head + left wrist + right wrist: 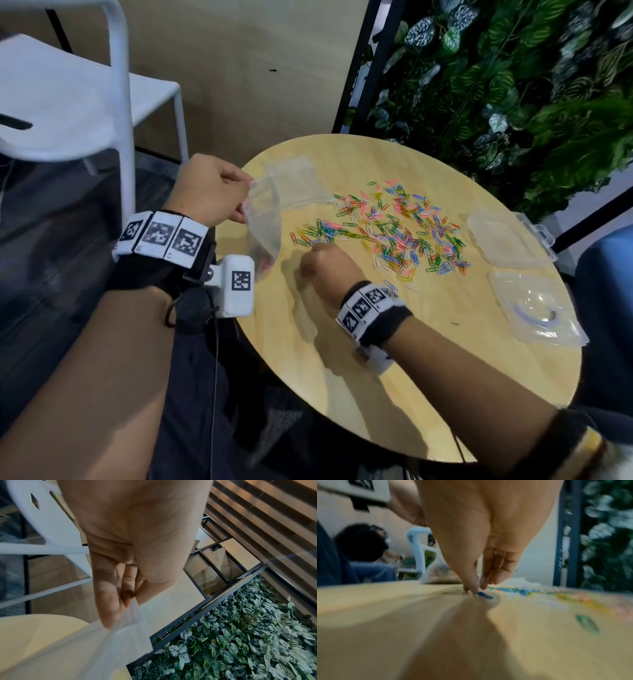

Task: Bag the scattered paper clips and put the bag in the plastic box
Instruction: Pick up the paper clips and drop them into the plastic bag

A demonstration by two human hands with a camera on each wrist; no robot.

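Several colored paper clips [387, 233] lie scattered across the middle of the round wooden table [376, 359]. My left hand [239, 202] is raised over the table's left edge and pinches the rim of a clear plastic bag [263, 229], which hangs down from it. In the left wrist view, thumb and fingers [109, 612] of the left hand [130, 599] pinch the bag's [120, 639] corner. My right hand [313, 248] is down at the near-left edge of the clips. The right wrist view is blurred; there my right hand [476, 588] pinches a blue paper clip [485, 595] against the table.
A clear plastic box [510, 240] with latches sits open at the table's right edge, and a second clear plastic piece [534, 308] lies nearer me. More clear bags [294, 181] lie flat at the back left. A white chair [68, 102] stands left; a plant wall [513, 85] behind.
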